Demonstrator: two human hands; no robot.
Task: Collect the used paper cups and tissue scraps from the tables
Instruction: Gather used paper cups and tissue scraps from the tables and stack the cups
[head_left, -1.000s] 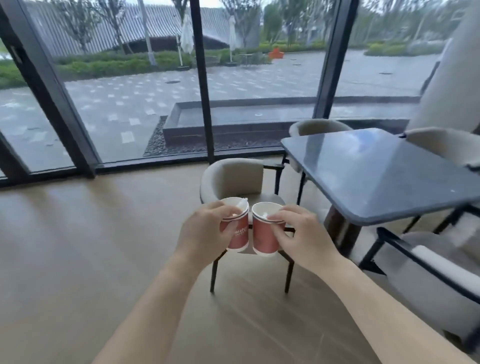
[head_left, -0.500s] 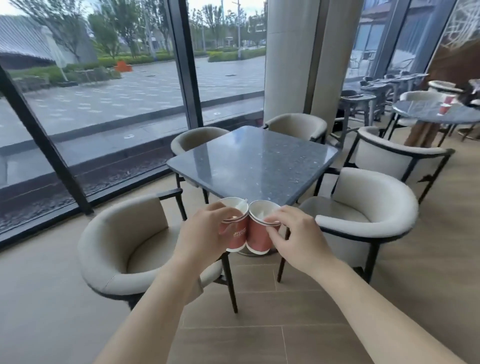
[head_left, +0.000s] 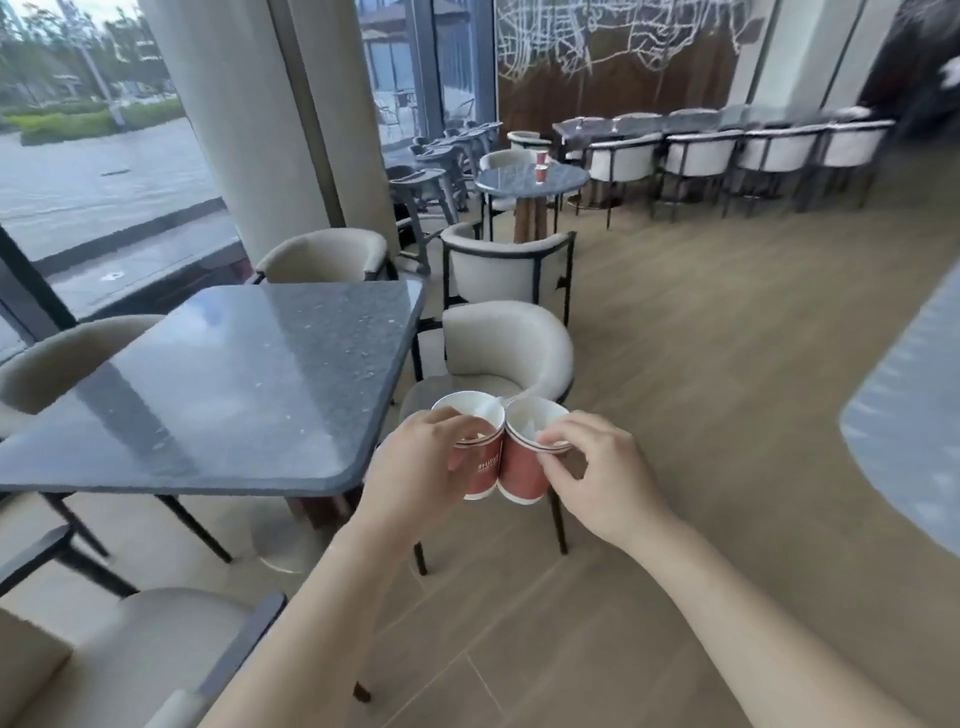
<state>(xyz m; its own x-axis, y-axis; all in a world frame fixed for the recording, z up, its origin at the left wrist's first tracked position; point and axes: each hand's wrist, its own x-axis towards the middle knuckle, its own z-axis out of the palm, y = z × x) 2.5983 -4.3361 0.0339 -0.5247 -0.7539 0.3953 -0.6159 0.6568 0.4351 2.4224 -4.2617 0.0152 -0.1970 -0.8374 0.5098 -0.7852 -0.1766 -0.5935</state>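
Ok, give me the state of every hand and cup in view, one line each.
left hand, grips the left cup from the side.
right hand, pinches the right cup at its rim.
left cup, upright, held in the air, touching the right cup.
right cup, upright, held in the air.
two far cups, standing upright on the round table, not yet collected.
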